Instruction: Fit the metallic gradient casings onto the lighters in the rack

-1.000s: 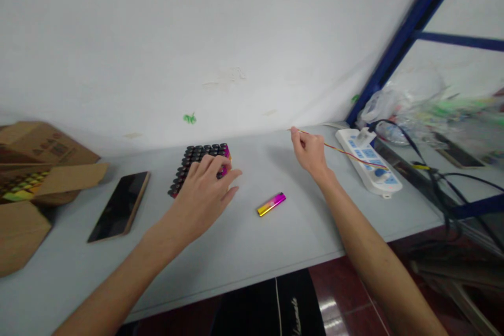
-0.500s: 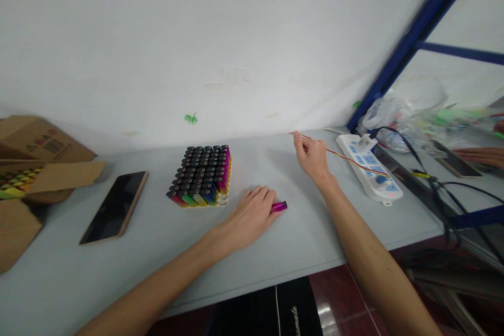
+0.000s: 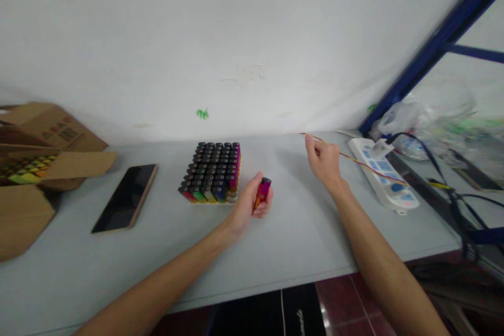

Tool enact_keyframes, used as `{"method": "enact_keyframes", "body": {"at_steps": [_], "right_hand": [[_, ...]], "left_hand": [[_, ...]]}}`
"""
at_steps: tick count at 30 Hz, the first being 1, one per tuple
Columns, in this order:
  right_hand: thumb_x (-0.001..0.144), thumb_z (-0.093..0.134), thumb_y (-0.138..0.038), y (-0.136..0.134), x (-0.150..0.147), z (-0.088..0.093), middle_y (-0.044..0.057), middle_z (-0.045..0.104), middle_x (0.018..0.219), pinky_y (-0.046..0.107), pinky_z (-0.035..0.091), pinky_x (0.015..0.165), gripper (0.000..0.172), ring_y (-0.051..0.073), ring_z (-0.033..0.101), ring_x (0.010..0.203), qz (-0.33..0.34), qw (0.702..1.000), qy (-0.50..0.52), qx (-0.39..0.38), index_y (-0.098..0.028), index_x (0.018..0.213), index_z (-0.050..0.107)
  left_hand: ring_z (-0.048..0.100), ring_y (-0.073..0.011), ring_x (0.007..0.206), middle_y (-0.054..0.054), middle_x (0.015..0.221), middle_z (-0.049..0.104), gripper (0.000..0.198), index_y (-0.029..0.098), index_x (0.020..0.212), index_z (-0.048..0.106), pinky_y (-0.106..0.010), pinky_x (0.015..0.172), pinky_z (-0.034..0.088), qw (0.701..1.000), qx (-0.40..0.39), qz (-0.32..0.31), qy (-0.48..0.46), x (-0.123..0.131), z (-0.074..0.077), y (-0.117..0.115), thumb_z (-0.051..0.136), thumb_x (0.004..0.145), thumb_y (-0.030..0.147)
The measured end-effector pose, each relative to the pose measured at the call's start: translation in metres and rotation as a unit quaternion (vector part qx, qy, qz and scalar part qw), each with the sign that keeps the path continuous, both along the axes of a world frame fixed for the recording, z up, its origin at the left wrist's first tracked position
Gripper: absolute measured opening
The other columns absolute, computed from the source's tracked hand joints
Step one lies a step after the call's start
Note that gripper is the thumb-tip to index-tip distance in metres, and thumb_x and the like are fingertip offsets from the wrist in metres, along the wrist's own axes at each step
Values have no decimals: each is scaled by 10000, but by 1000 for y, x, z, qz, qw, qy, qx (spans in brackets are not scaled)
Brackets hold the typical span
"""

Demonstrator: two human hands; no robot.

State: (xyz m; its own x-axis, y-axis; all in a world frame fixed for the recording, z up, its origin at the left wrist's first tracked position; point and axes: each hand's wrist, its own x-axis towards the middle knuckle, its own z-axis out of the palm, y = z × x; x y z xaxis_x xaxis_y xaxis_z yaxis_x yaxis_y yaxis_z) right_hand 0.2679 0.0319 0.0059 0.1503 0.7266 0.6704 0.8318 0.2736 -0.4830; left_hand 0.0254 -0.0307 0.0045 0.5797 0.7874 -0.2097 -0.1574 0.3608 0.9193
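My left hand (image 3: 244, 206) is closed around a lighter (image 3: 262, 190) with a purple body and black top, tilted and raised over the table. Just left of that hand stands a block of upright lighters (image 3: 212, 168) with black tops, set in a pale tray (image 3: 233, 198) whose near right corner has an open slot. My right hand (image 3: 323, 160) is closed in a pinch near the wall, on a thin red and yellow wire (image 3: 352, 159). The wire's end pokes out past the fingers, while its other end runs to the power strip (image 3: 380, 173).
A phone (image 3: 126, 197) lies on the grey table (image 3: 295, 236). At the far left, an open cardboard box (image 3: 74, 134) contains several lighters. Plastic bags (image 3: 405, 121), black cables (image 3: 423, 152) and a blue metal frame (image 3: 429, 47) stand on the right.
My left hand has turned over and lifted, bringing the lighter upright with its top up. My right hand stays at the wire. The whole view has shifted slightly.
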Motion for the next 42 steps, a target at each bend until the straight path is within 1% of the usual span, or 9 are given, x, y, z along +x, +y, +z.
{"method": "enact_keyframes", "body": {"at_steps": [9,15,19,25,30,33,37,40,42], "right_hand": [[1064,218,-809,0,-2,-1,-46,227,490,362,177,569,736,108,239,480,0,1000,3,-10,-270,562,222],[1057,212,-818,1,-2,0,-45,229,486,357,182,567,741,106,236,480,3,1000,7,-14,-269,559,215],[1056,226,-816,0,-3,2,-44,233,486,359,180,567,745,105,247,472,5,1000,13,-13,-269,551,220],[1073,244,-768,0,-3,1,-42,239,486,360,180,571,723,108,260,463,6,1000,17,-15,-271,549,237],[1080,258,-739,1,-1,0,-36,251,480,362,182,577,708,116,266,470,8,1000,13,-12,-272,547,246],[1089,264,-718,1,0,1,-32,272,482,361,190,581,701,122,278,476,6,1000,12,-10,-269,552,272],[1094,263,-711,0,0,3,-26,291,483,360,200,584,697,126,279,484,6,1000,17,-9,-268,556,275],[1095,255,-714,-1,-1,6,-22,305,482,362,206,587,697,128,280,489,12,1000,17,-7,-268,561,273],[1093,245,-725,-1,-2,7,-20,314,482,364,208,589,701,126,265,491,17,1000,16,-3,-268,562,270]], "left_hand": [[162,-85,457,88,529,247,437,232,596,407,-205,445,156,996,-30,82,2,1,6,2,454,936,503],[168,-89,450,85,531,246,384,234,597,408,-201,432,163,995,-29,94,4,2,6,1,425,931,423],[169,-83,453,91,544,245,412,230,627,416,-198,436,166,996,-27,89,-8,0,3,2,438,957,475],[262,-67,453,98,587,355,540,213,785,499,-186,458,236,998,-16,44,-28,2,-1,2,524,959,723],[492,-113,489,77,670,577,429,246,1047,510,-228,485,396,992,117,39,6,6,5,-3,631,987,653],[684,-155,757,-17,882,736,254,226,1094,579,-300,748,553,952,289,29,95,-9,25,-6,558,1094,479],[720,-213,1070,-68,1136,774,161,215,1073,756,-347,1006,537,812,520,36,261,-51,64,-2,700,1033,360],[739,-232,1009,-57,1097,799,227,237,1059,806,-354,958,562,744,563,29,359,-84,82,9,710,1018,439],[740,-254,996,-61,1072,820,279,240,1054,819,-381,960,568,713,569,0,410,-99,83,18,682,1024,481]]}}
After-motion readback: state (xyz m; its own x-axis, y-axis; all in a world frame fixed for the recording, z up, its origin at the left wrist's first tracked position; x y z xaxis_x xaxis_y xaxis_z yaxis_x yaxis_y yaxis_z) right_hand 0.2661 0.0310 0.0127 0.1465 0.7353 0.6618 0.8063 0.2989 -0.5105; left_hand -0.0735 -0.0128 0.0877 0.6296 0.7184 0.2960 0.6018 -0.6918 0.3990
